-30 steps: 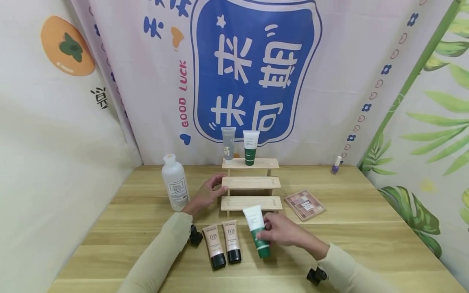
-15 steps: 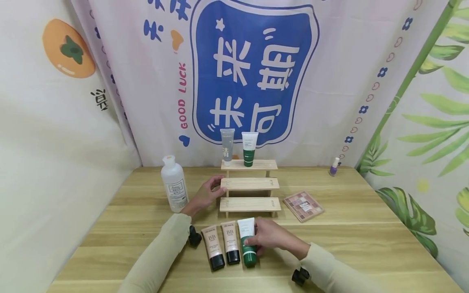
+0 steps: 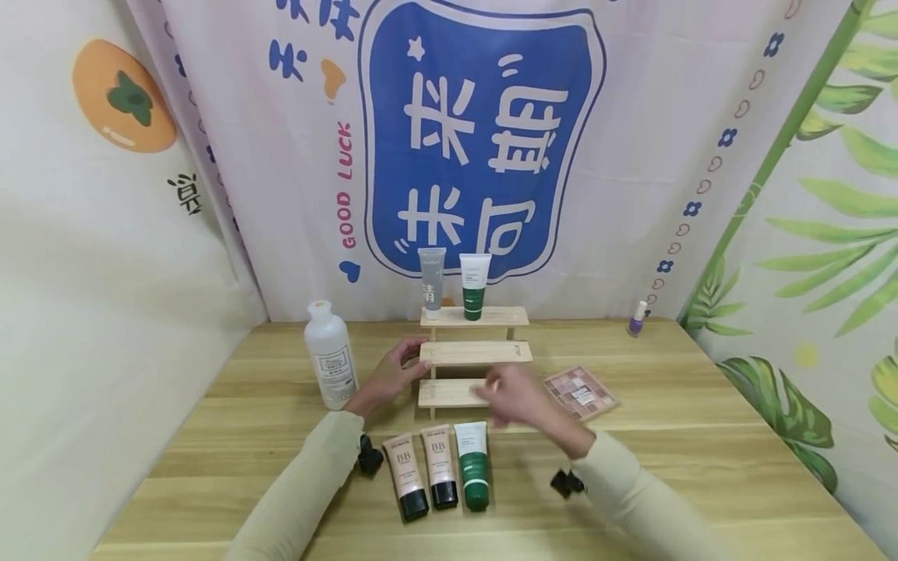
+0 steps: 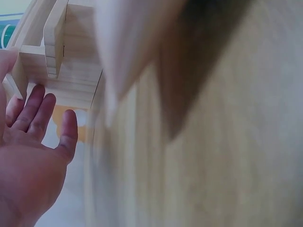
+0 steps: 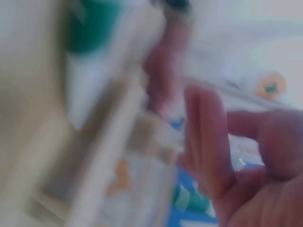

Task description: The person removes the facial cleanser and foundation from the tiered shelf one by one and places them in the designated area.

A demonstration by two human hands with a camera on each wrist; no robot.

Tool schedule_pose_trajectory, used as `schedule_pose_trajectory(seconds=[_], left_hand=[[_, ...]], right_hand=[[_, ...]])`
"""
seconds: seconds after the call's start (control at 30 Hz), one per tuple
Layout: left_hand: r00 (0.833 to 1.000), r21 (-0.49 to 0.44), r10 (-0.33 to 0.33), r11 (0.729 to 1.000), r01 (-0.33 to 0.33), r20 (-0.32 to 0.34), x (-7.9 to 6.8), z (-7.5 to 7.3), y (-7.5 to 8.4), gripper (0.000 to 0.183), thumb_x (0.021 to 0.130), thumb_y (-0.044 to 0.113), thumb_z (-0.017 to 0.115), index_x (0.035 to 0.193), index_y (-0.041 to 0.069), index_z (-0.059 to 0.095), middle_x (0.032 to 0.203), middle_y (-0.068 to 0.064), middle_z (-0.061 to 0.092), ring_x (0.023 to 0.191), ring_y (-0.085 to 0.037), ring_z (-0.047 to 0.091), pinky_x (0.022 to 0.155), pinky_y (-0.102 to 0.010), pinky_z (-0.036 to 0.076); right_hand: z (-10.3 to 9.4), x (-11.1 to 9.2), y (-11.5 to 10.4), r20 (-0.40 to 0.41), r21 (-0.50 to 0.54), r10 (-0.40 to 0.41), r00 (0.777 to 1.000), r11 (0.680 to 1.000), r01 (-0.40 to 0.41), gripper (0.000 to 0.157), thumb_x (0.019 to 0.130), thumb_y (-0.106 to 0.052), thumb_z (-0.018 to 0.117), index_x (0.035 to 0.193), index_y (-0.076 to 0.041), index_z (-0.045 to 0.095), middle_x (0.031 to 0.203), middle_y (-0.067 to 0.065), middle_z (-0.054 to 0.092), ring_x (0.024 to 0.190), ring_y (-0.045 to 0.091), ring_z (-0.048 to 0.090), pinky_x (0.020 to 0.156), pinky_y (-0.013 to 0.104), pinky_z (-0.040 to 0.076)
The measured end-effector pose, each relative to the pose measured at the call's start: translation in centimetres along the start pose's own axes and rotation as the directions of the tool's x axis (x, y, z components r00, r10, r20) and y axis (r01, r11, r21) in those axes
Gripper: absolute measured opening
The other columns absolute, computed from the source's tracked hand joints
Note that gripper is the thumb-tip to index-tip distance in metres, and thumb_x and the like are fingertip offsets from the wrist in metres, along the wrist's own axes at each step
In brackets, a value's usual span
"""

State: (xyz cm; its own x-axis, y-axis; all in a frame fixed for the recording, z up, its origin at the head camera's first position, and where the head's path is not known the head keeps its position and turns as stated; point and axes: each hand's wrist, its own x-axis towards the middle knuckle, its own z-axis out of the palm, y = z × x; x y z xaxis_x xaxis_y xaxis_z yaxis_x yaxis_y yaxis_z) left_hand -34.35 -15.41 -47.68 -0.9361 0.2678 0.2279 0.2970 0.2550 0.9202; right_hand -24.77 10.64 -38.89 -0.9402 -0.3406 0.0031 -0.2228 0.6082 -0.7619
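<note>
A three-tier wooden display stand (image 3: 477, 353) stands on the table. At its left end my left hand (image 3: 394, 372) holds the middle tier; in the left wrist view the thumb and index finger lie either side of the board's corner, the other fingers (image 4: 35, 111) extended. My right hand (image 3: 515, 397), holding nothing, hovers over the bottom tier's right end with fingers loosely bent, blurred in the right wrist view. Below it lies a white-and-green squeeze tube (image 3: 473, 467), beside two beige BB cream tubes (image 3: 439, 467). A grey tube (image 3: 432, 282) and another white-and-green tube (image 3: 474, 286) stand on the top tier.
A white plastic bottle (image 3: 330, 358) stands left of the stand, close to my left forearm. To the right lies an eyeshadow palette (image 3: 582, 392), partly behind my right hand. A purple nail polish bottle (image 3: 637, 319) stands near the back right edge. Printed curtains hang behind.
My right hand laid the white-and-green tube down beside the BB cream tubes, let go and rose toward the stand. My left hand has stayed at the stand's left end.
</note>
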Motion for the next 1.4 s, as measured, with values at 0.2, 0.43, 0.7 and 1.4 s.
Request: schedule_pose_trajectory(seconds=[0.2,0.43,0.7,1.4], left_hand=[[1.0,0.014,0.002,1.0,-0.002,-0.005,-0.2,-0.4,-0.1,0.057,0.092,0.014,0.068,0.141,-0.002,0.043,0.138,-0.02,0.051,0.132,-0.037,0.045,0.115,-0.049,0.033],[1.0,0.047,-0.021,0.999,0.021,0.003,-0.3,-0.3,0.4,0.054,0.093,0.017,0.067,0.141,0.004,0.045,0.139,-0.015,0.052,0.133,-0.034,0.045,0.113,-0.047,0.036],[0.999,0.052,-0.034,0.998,0.033,0.018,-0.2,-0.3,1.0,0.055,0.094,0.019,0.066,0.141,0.001,0.044,0.14,-0.016,0.051,0.135,-0.034,0.043,0.113,-0.047,0.037],[1.0,0.054,-0.01,0.999,0.009,0.017,-0.4,0.0,0.5,0.055,0.096,0.012,0.063,0.143,-0.006,0.04,0.142,-0.025,0.046,0.136,-0.042,0.039,0.115,-0.054,0.031]], right_hand=[[-4.4,6.8,-2.7,-0.395,-0.068,-0.085,0.915,0.996,0.063,0.078,0.087,-0.042,0.073,0.142,0.001,0.038,0.121,0.018,0.057,0.104,0.032,0.059,0.084,0.045,0.055],[-4.5,11.7,-2.6,-0.428,-0.025,-0.047,0.902,0.999,0.04,0.077,0.084,-0.041,0.077,0.139,0.0,0.042,0.13,0.019,0.053,0.118,0.033,0.052,0.098,0.05,0.048],[-3.2,12.8,-1.6,-0.533,-0.027,-0.135,0.835,0.989,0.143,0.042,0.089,-0.022,0.074,0.12,-0.002,0.053,0.107,0.013,0.063,0.097,0.027,0.06,0.085,0.043,0.053],[-4.5,-1.6,0.3,-0.305,0.034,-0.162,0.938,0.983,0.181,0.047,0.086,-0.016,0.076,0.123,0.002,0.052,0.089,0.01,0.065,0.078,0.019,0.063,0.067,0.029,0.058]])
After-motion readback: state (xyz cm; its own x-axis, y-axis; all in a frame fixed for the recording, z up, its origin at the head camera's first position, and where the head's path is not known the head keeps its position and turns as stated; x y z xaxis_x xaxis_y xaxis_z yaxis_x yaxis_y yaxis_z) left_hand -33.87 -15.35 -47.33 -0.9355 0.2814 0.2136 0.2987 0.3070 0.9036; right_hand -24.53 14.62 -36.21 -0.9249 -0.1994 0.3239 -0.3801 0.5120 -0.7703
